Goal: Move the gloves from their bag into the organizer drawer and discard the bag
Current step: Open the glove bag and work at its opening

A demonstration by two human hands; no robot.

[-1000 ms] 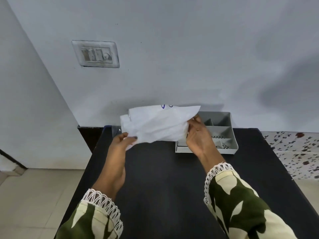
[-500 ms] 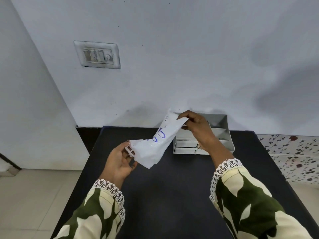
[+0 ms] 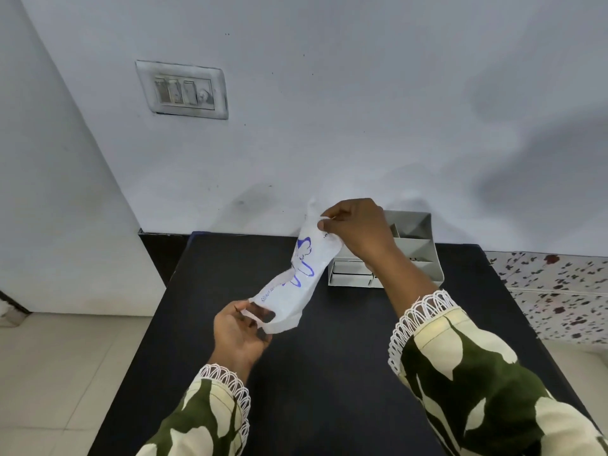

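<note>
Hands (image 3: 241, 334) (image 3: 358, 230) raised, stretching bag (image 3: 292, 284) diagonally

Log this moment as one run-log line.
stage: opening bag | left hand: grips bag lower end | right hand: pinches top end | organizer: on table, behind bag | gloves: not visible

Your right hand (image 3: 358, 230) is up high and reaches forward, with thumb and fingers pinched tight together. Your left hand (image 3: 238, 334) is lower and closer to you, palm turned up, fingers curled in a loose grip. Both arms stretch forward in green and cream sleeves.
</note>
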